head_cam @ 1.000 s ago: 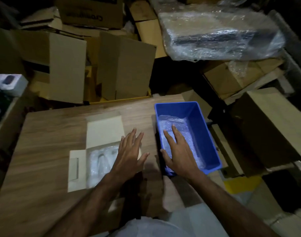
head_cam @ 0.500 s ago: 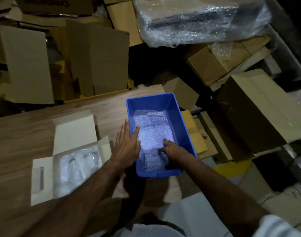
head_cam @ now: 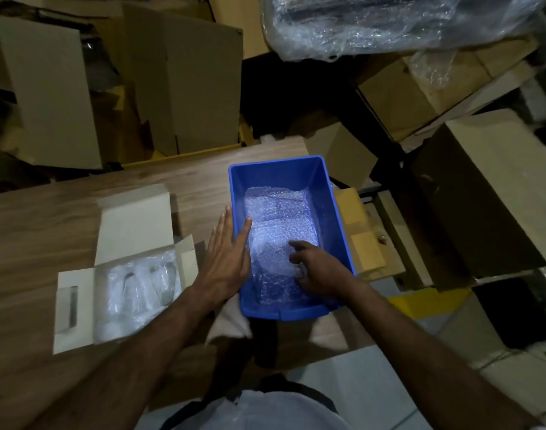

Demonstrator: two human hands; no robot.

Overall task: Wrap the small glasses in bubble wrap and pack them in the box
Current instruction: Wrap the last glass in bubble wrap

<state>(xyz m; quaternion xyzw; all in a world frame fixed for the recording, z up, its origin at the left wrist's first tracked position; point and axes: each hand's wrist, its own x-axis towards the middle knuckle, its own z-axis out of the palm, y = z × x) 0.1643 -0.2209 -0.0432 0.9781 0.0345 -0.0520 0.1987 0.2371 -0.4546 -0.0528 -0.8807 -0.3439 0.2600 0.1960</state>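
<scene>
- Right hand (head_cam: pixel 318 268), at 5 o'clock inside the blue plastic tub (head_cam: pixel 333 218), closes its grip on the clear bubble wrap sheets (head_cam: pixel 277 218).
- Left hand (head_cam: pixel 226 252) lies flat and open on the tub's 9 o'clock rim.
- White cardboard box (head_cam: pixel 132 225), at 9 o'clock on the wooden desk (head_cam: pixel 38 218), holds the wrapped small glasses (head_cam: pixel 138 287): likely fragile and slippery, so hold around the padding.

The surface (head_cam: pixel 48 218) is wood-grain, matt brown, with streaks running across it. The blue bin (head_cam: pixel 336 218) looks like smooth moulded plastic with a faint sheen on its inner walls. Inside it lies bubble wrap (head_cam: pixel 281 218), clear and glossy, dotted with small raised cells. The open box (head_cam: pixel 135 225) is pale matt cardboard; its contents (head_cam: pixel 135 287) seem wrapped in shiny clear film, though the dim light blurs them. The stacked cartons (head_cam: pixel 184 88) behind are plain brown cardboard, dull and rough-edged. The bundle (head_cam: pixel 374 23) above them is covered in crinkled, glossy plastic sheeting.
</scene>
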